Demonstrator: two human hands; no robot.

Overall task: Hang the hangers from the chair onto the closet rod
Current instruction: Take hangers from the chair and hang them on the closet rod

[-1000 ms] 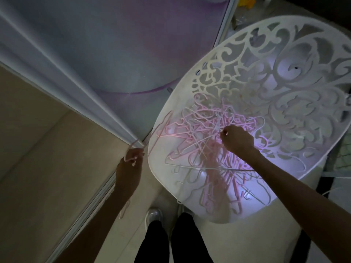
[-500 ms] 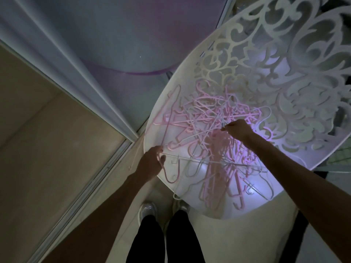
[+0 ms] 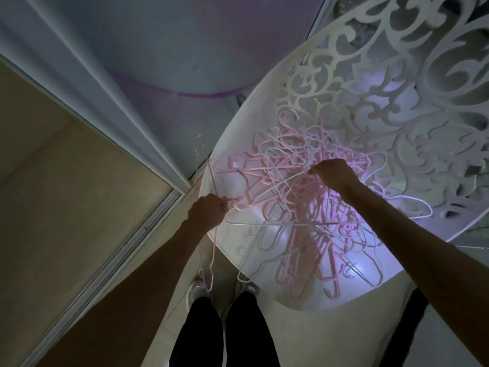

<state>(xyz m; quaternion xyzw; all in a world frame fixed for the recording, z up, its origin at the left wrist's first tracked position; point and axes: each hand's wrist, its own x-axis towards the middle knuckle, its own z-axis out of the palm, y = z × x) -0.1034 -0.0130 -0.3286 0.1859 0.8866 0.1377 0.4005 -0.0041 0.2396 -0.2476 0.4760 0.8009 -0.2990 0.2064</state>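
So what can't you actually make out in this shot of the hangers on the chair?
- Closet rod: outside the head view, cut off above the frame.
- Number of hangers in the pile: too tangled and dim to count.
- Right hand fingertips: buried in the pile, so which hanger it pinches is unclear.
- Chair legs: hidden under the seat.
- Left hand fingers: turned away from the camera.

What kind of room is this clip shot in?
Most likely a bedroom or dressing area at home, dimly lit. A sliding closet door track runs beside the person, an ornate white chair holds a tangled pile of pink and white hangers, and the floor is tiled.
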